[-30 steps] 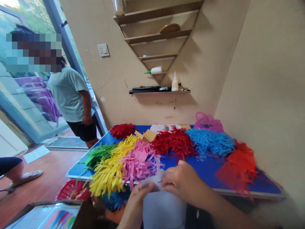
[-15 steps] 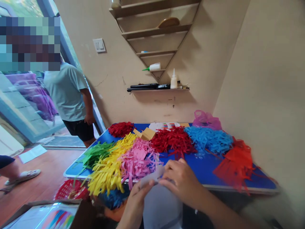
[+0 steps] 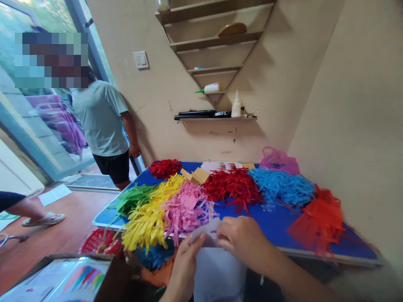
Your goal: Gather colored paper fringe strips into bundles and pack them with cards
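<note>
Where visible, fingers [image 3: 224, 233] closed on white sheet [image 3: 219, 272].

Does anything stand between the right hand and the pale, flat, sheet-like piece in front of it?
Nothing visible does. The right hand's fingers are on the top of the pale piece, and the left hand holds its other side. The pink bundle of thin strips lies beyond, on the blue table.

By the open door stands a person [image 3: 100, 119] in a pale shirt and black shorts. A white light switch [image 3: 140, 60] is on the wall. A brown brush-like thing [image 3: 233, 29] lies on a shelf [image 3: 217, 40] shaped like a triangle.
</note>
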`<state>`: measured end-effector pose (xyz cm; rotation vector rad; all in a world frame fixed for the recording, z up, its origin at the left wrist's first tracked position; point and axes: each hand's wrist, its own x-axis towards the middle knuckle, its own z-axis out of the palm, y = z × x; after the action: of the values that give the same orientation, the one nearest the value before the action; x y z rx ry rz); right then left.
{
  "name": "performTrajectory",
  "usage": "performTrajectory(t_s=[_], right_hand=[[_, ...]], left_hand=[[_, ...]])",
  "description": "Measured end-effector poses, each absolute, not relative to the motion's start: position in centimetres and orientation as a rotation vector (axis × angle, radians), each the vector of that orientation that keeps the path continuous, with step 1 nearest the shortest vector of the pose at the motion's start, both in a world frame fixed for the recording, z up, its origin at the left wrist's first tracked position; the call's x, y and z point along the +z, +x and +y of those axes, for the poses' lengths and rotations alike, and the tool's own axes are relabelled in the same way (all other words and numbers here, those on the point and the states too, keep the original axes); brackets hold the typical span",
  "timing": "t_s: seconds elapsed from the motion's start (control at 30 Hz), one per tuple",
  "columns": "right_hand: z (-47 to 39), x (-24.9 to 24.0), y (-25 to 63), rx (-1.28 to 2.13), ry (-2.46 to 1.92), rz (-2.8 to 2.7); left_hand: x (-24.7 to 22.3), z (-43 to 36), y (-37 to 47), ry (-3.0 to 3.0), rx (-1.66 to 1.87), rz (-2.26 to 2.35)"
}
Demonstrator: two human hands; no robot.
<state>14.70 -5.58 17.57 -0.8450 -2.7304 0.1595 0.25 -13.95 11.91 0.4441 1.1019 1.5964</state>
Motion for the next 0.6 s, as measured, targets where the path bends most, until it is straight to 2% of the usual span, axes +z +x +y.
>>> performTrajectory(t_s=[0.17, 0.37, 0.47, 0.6], right_hand=[[-5.0, 17.3, 15.0, 0.229, -0.707, -2.785], [-5.6, 16.4, 15.6, 0.396, -0.536, -2.465], [-5.7, 16.3, 18.6, 0.544, -0.476, -2.109], [-4.8, 14.7, 24.2, 0.875, -0.405, -1.268]], left_hand=[[12.0, -14.1, 0.3, 0.475, 1.552, 1.096], [12.0, -14.1, -0.1, 0.529, 1.579, 1.113], [11.7, -14.2, -1.2, 0.547, 1.589, 1.102], [11.6, -14.9, -3.3, 0.429, 1.665, 1.123]])
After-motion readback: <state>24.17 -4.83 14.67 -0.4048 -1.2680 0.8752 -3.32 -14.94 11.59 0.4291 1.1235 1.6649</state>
